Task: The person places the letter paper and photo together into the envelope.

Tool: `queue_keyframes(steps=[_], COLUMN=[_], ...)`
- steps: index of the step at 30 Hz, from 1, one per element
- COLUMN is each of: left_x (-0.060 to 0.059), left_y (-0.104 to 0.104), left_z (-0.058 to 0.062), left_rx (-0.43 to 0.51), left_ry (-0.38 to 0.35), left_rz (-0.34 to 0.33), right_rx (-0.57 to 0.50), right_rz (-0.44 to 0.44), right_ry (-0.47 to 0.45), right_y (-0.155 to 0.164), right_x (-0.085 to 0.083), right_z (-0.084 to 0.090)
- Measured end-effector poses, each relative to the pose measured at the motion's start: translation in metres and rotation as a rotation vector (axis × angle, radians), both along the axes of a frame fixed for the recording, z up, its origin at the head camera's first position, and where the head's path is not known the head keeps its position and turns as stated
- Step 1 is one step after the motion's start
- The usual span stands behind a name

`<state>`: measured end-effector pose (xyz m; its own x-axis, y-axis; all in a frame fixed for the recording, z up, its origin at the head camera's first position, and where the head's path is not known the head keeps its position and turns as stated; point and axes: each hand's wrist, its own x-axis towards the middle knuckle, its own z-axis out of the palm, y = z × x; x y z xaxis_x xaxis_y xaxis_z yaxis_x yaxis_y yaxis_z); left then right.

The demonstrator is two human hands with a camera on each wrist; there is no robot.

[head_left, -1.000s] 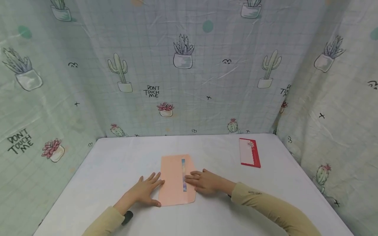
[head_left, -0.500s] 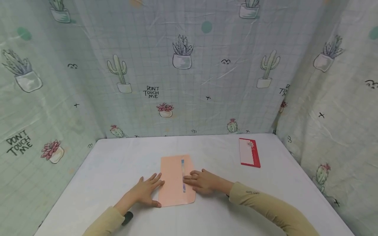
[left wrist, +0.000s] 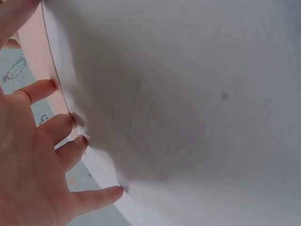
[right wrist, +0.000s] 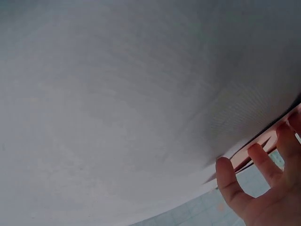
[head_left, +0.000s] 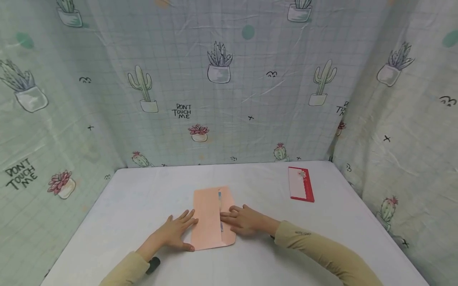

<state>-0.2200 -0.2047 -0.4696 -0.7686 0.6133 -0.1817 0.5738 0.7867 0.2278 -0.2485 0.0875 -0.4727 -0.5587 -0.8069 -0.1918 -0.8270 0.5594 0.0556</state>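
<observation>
A peach envelope [head_left: 206,218] lies flat on the white table, its flap [head_left: 228,234] folded out to the right. Along its opening shows a thin sliver of a blue and purple card [head_left: 220,195], the rest hidden inside. My left hand [head_left: 175,231] spreads its fingers along the envelope's left edge; in the left wrist view its fingertips [left wrist: 47,87] rest at that edge and on the table beside it. My right hand [head_left: 247,221] lies over the flap, extended fingers pressing at the card's edge by the opening. In the right wrist view, the right hand's fingers [right wrist: 226,181] reach the peach paper.
A red and pale pink card with a flower [head_left: 301,184] lies toward the back right of the white table [head_left: 272,262]. Cactus-printed cloth [head_left: 229,99] hangs behind the table and at both sides. A dark wrist camera piece [head_left: 153,265] sits under the left sleeve.
The blue and purple card has slid left into the envelope, so its visible strip is much narrower. My right fingers have shifted slightly left with it; the left hand stays put.
</observation>
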Motion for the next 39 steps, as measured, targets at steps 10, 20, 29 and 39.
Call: queue_keyframes(steps=[10,20,29,39], left_x=[0.002,0.004,0.002,0.005], left_y=[0.003,0.004,0.001,0.002], left_z=[0.005,0.004,-0.001,-0.001], left_rx=[0.008,0.022,0.046,0.043], left_ry=[0.005,0.019,0.022,0.009], left_rz=[0.011,0.005,0.016,0.024], right_rx=[-0.001,-0.094,-0.178,-0.294], right_rz=[-0.070,-0.092,-0.104,-0.184], right_ry=[-0.069,-0.115,-0.089,-0.162], right_y=[-0.001,0.009,0.020,0.041], right_x=[0.001,0.003,0.008,0.019], right_z=[0.001,0.003,0.007,0.011])
